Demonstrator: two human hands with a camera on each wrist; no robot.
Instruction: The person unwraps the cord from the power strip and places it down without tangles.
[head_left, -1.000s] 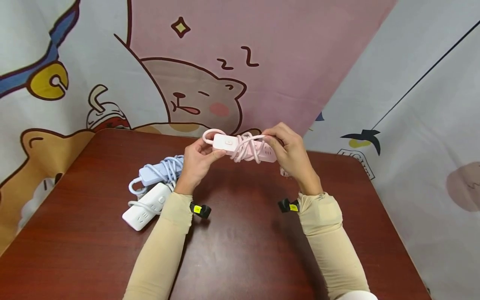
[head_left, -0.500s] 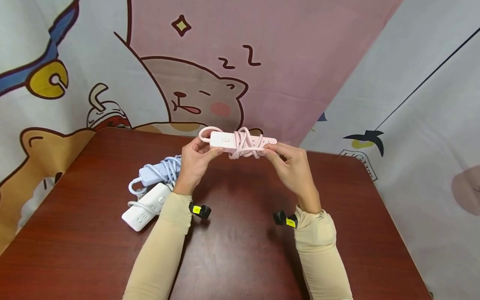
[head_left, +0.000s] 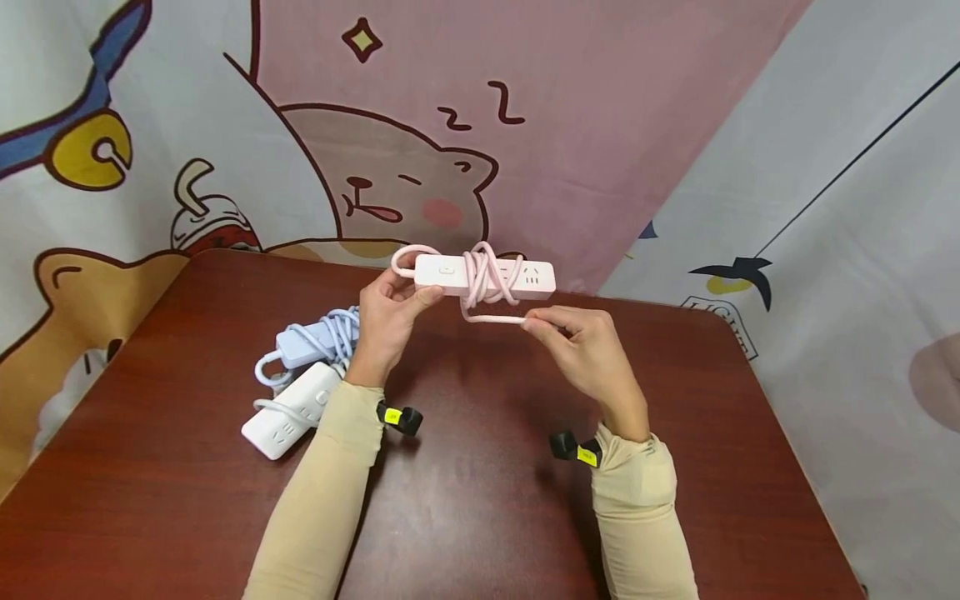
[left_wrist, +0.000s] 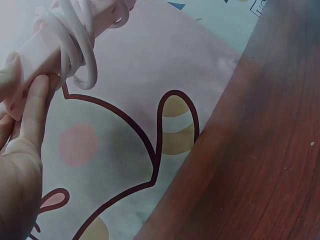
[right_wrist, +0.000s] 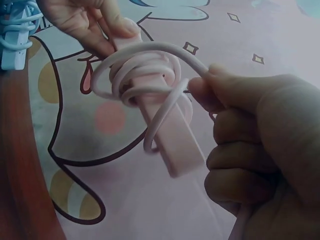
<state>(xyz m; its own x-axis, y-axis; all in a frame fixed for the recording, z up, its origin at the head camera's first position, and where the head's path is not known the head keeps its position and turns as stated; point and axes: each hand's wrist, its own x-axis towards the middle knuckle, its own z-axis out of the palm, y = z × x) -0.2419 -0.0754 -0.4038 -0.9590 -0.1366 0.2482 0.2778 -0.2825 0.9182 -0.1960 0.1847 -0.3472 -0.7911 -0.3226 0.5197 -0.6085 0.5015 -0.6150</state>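
A pink power strip (head_left: pixel 536 279) with its cord wound round the middle is held up over the far part of the table. My left hand (head_left: pixel 386 321) grips its switch end, thumb on the front edge and fingers behind. Between thumb and forefinger my right hand (head_left: pixel 588 350) pinches the pink cord (head_left: pixel 491 318), pulled out in front of the strip. The right wrist view shows that cord (right_wrist: pixel 165 47) arching from the coils to the fingertips, the other fingers curled in. In the left wrist view the strip (left_wrist: pixel 42 52) lies across the left fingers.
Left of my left forearm, a blue power strip (head_left: pixel 303 346) with wound cord and a white power strip (head_left: pixel 281 425) lie together on the brown table (head_left: pixel 465 500). A printed curtain (head_left: pixel 585 125) hangs behind the far edge.
My right hand has moved down and toward me from the strip's far end, drawing a length of cord off the coils. The left hand keeps its grip; the strip has shifted slightly up.
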